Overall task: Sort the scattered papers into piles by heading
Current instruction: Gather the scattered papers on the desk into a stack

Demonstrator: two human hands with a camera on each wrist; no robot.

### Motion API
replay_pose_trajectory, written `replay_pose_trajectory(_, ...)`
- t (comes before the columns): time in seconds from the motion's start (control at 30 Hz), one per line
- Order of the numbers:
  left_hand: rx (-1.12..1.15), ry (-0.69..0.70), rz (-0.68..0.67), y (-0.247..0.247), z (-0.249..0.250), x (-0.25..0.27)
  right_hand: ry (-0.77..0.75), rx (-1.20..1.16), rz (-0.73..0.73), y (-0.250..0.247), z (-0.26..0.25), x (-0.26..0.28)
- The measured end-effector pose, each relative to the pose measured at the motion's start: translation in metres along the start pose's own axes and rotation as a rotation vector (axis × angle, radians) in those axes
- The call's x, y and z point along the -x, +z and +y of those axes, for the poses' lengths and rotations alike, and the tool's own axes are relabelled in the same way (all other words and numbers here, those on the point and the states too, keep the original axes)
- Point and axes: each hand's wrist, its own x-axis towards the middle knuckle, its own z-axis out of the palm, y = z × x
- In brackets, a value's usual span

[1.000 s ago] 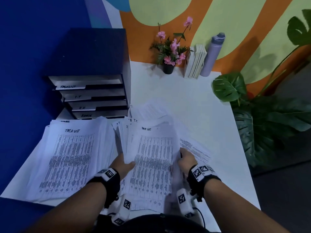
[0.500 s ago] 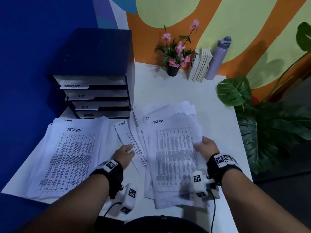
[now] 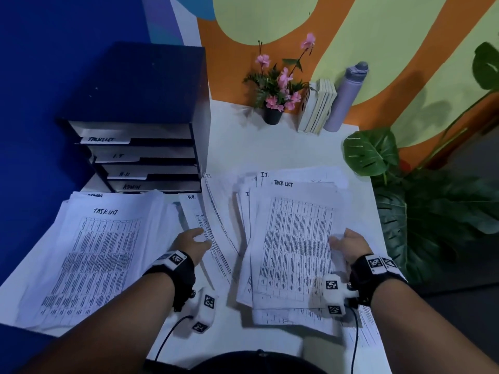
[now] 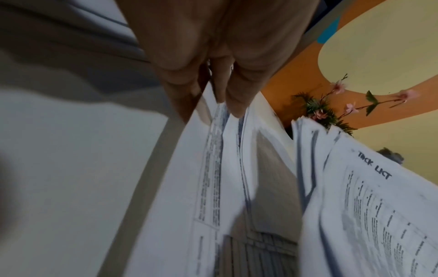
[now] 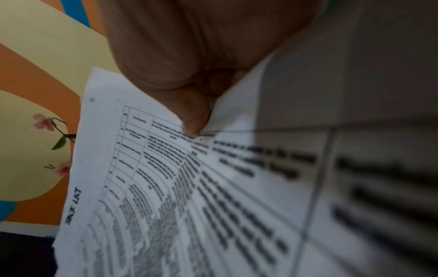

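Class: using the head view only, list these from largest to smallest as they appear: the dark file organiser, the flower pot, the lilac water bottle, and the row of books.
1. dark file organiser
2. lilac water bottle and row of books: look too alike to rank
3. flower pot

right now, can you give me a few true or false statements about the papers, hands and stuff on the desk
1. The right hand holds a stack of papers whose top sheet is headed task list. True.
2. The left hand rests flat on the big pile at the left. False: it pinches sheets fanned out between the two stacks.
3. The file tray has four labelled shelves. True.
4. The water bottle lies on its side. False: it stands upright beside the books.
5. The flower pot sits on top of the file tray. False: it stands on the desk by the wall.
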Motion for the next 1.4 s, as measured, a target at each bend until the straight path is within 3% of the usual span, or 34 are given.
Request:
replay_pose_trajectory(0.1,-0.101,0.012,0.048,-0.001,-0.002,-0.001,0.000,0.040,0.092,-0.010,0.009,-0.004)
replay_pose_trajectory(0.2,-0.114,0.006,0.028,-0.003,-0.006,-0.002,-0.004,0.264,0.218,-0.022,0.019,-0.001)
replay_pose_trajectory(0.3,-0.144,0.020,0.018,-0.004,-0.010,-0.001,0.027,0.467,0.246,-0.015,0.027,0.011)
replay_pose_trajectory(0.4,-0.147,0.041,0.012,-0.002,-0.009,0.003,-0.103,0.518,0.191,0.008,0.028,0.022)
replay_pose_trajectory(0.57,-0.098,0.021,0.048,-0.002,-0.003,0.001,-0.168,0.375,-0.063,0.043,-0.004,0.043)
replay_pose_trajectory(0.8,-0.214,0.064,0.077,-0.003,0.000,0.005,-0.181,0.314,0.061,0.021,-0.011,0.024)
replay_pose_trajectory(0.97,-0.237,0.097,0.017,0.003,-0.004,0.009,-0.134,0.593,0.030,0.039,0.012,0.034)
replay_pose_trajectory(1.07,-0.218,0.128,0.012,0.007,-0.006,0.013,-0.156,0.548,-0.036,0.055,0.016,0.042)
replay_pose_trajectory(1.23,-0.219,0.111,-0.017,0.004,-0.012,0.011,-0.164,0.762,0.061,0.053,0.013,0.040)
replay_pose_trajectory(1.4,-0.200,0.103,-0.019,0.003,-0.016,0.014,-0.191,0.544,-0.113,0.054,0.013,0.042)
